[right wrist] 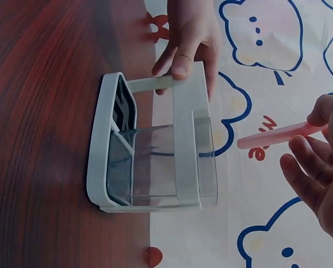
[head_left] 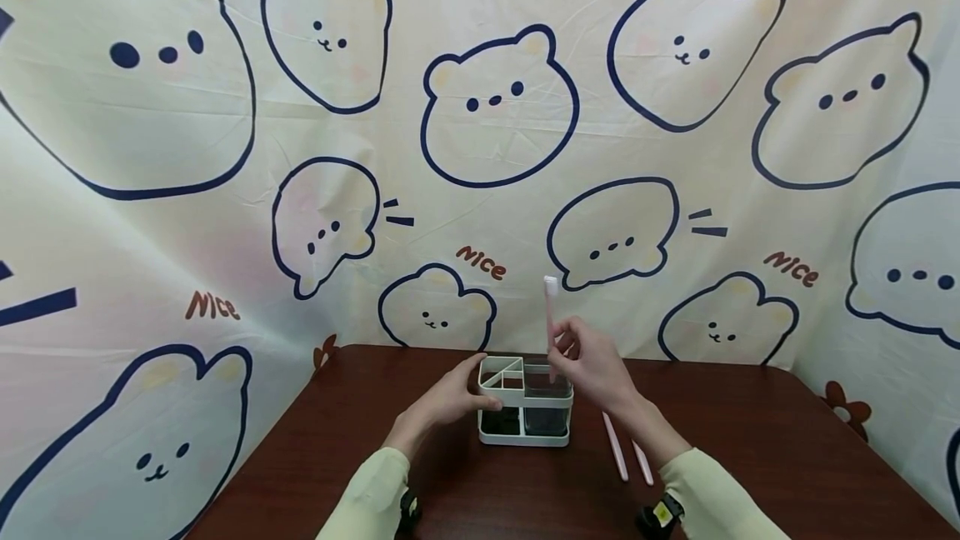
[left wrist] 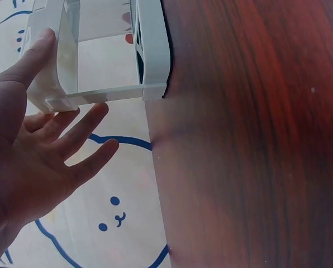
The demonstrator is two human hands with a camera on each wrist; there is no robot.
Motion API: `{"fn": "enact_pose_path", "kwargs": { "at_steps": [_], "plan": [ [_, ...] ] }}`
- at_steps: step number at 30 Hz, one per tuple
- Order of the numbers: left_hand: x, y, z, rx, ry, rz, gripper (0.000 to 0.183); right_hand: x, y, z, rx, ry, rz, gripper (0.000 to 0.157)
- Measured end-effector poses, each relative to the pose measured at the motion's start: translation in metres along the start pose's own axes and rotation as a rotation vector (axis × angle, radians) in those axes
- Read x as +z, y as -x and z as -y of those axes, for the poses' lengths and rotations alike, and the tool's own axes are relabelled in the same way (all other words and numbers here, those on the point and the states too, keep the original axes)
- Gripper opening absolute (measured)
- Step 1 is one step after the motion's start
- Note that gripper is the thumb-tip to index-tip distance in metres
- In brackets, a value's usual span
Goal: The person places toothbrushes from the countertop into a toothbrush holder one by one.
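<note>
A white toothbrush holder (head_left: 525,441) with a divided top rack stands on the table, a clear cup (right wrist: 158,167) set in one side. My left hand (head_left: 442,400) grips the rack's upper left corner, thumb at the front and fingers spread behind, as the left wrist view (left wrist: 38,151) of that hand shows. Between thumb and fingers, my right hand (head_left: 597,363) pinches a pink toothbrush (head_left: 550,307), its white bristles up. In the right wrist view the toothbrush's handle end (right wrist: 256,139) points toward the cup's mouth and is apart from it.
Two slim pink handles (head_left: 615,447) lie side by side on the dark wood table (head_left: 480,490), right of the holder and partly under my right forearm. Behind the table's far edge hangs a cream cloth (head_left: 405,140) printed with cartoon animals.
</note>
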State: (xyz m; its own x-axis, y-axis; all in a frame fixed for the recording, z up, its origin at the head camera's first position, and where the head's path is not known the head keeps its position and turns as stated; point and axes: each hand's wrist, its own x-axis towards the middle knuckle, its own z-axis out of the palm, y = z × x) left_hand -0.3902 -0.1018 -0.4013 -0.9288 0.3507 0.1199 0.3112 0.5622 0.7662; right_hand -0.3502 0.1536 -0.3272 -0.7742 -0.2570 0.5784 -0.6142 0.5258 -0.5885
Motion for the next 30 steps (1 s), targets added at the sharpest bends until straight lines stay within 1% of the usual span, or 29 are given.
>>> {"fn": "enact_pose_path", "kwargs": {
  "at_steps": [9,17,24,30],
  "plan": [
    [0.0,-0.001,0.001,0.006,0.008,0.006,0.096,0.006,-0.002,0.004,-0.02,0.011,0.004,0.019],
    [-0.001,-0.001,0.001,0.019,0.027,0.011,0.092,0.015,-0.007,0.009,-0.037,0.015,0.007,0.018],
    [-0.001,-0.001,0.002,0.017,0.031,0.009,0.092,0.028,-0.009,0.007,-0.01,0.018,0.05,0.016],
    [0.0,0.0,0.002,0.021,0.037,0.017,0.091,0.035,-0.005,-0.001,0.007,0.008,0.033,0.013]
  ]
}}
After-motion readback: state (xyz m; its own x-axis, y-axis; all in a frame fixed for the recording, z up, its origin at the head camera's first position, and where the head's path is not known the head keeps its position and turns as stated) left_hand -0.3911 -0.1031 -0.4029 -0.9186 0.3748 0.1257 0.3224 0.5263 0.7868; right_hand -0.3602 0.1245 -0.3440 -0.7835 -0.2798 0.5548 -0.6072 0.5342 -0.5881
